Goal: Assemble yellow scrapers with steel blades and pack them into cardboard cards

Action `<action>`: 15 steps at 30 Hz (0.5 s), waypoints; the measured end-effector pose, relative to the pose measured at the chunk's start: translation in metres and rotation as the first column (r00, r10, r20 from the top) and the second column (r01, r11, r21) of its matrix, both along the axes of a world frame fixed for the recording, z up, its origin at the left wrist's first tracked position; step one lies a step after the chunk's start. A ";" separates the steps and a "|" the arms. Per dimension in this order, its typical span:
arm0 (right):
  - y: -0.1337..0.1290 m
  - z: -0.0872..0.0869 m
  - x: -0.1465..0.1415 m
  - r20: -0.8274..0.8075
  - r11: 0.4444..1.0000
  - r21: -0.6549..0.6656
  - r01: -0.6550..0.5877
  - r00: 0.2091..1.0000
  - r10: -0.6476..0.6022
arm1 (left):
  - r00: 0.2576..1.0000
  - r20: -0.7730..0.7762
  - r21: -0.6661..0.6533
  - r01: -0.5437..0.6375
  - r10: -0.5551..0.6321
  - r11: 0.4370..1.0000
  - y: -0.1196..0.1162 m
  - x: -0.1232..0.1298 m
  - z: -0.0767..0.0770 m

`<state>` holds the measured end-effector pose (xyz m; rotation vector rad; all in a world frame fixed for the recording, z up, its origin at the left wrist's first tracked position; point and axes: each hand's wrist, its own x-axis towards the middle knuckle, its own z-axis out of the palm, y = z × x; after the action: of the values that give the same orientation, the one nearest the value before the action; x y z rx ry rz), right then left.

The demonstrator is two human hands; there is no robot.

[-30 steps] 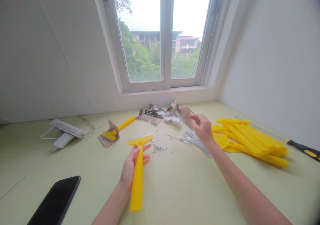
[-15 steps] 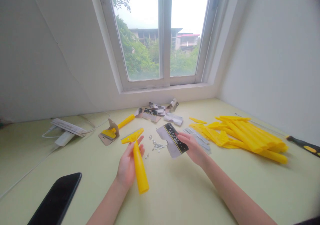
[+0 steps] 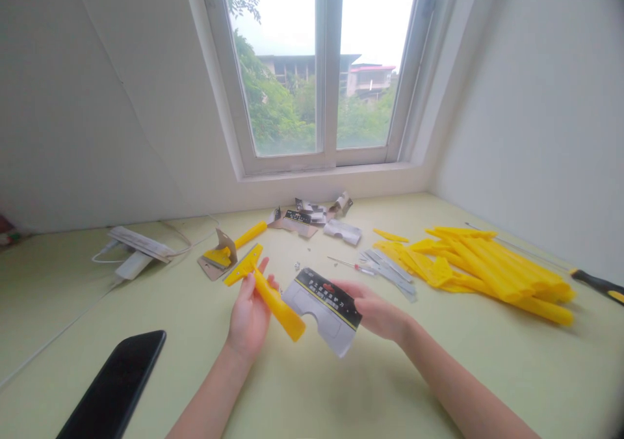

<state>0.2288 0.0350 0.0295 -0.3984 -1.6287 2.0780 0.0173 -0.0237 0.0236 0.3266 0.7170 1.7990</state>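
My left hand (image 3: 249, 312) grips a yellow scraper (image 3: 280, 309) near its neck, with the wide blade head pointing up and left and the handle slanting down to the right. In my right hand (image 3: 377, 305) is a folded cardboard sleeve (image 3: 322, 312), printed black, white and grey, with a curved cut-out along its lower edge. The sleeve sits just right of the scraper's handle end; whether they touch I cannot tell. It covers most of the small nuts and screws (image 3: 297, 266) behind it.
Yellow handles (image 3: 507, 263) and yellow head plates lie at the right beside grey metal blades (image 3: 390, 270) and a thin screwdriver (image 3: 353, 265). Another scraper in a sleeve (image 3: 221, 257) is at the left. More sleeves (image 3: 299, 221) lie below the window. A phone (image 3: 114, 387) and power strip (image 3: 139, 244) are left.
The scraper has tilted, its handle end swinging right and up. My right hand has brought the sleeve lower and nearer, turning its printed face more toward me and uncovering the thin screwdriver.
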 end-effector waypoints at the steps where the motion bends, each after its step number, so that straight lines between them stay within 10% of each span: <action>1: -0.002 0.002 -0.001 -0.014 0.999 0.036 -0.032 0.999 0.033 | 1.000 0.008 0.012 -0.008 0.008 1.000 0.001 -0.003 -0.001; 8: -0.003 0.012 0.001 0.047 0.971 0.238 0.037 0.998 -0.050 | 0.986 0.116 -0.011 -0.117 0.117 0.993 0.003 -0.020 0.004; 15: -0.002 0.015 -0.001 0.156 0.926 0.278 -0.255 0.963 0.218 | 0.972 0.150 -0.041 -0.175 0.179 0.984 0.006 -0.020 0.003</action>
<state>0.2278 0.0332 0.0446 -0.2386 -2.1174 1.9599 -0.0025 -0.0178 0.0261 0.1067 0.6780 1.9569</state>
